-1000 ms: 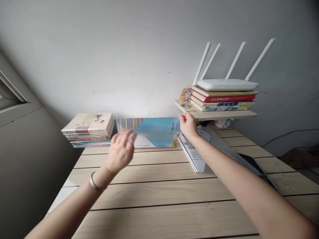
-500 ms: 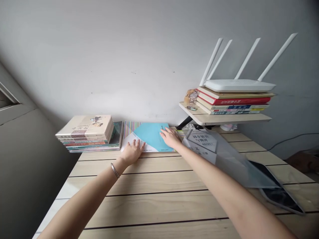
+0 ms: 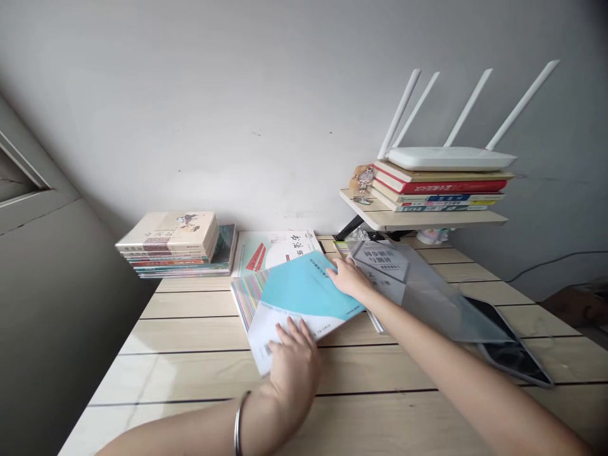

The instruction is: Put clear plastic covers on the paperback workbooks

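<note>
A blue and white book (image 3: 299, 288) with a striped end lies turned at an angle on the table. My left hand (image 3: 293, 358) rests on its white lower part, fingers spread over the cover. At the book's right edge is my right hand (image 3: 350, 278), its thumb on the cover and its fingers at the edge, partly hidden. Behind, against the wall, a white and green book (image 3: 280, 244) with a red label is partly covered by the blue one. Right of my right hand lies a grey and white book (image 3: 382, 263) in a clear sleeve.
A stack of books (image 3: 166, 244) stands at the back left. On a raised shelf (image 3: 427, 220) at the right, a white router (image 3: 449, 158) sits on several books beside a small figurine (image 3: 361, 179). A dark tablet (image 3: 517, 354) lies partly under the clear plastic sleeve (image 3: 456, 316).
The blue and white book has come toward me and turned, uncovering the white and green book behind it. My left hand moved nearer and to the right; my right hand shifted slightly right.
</note>
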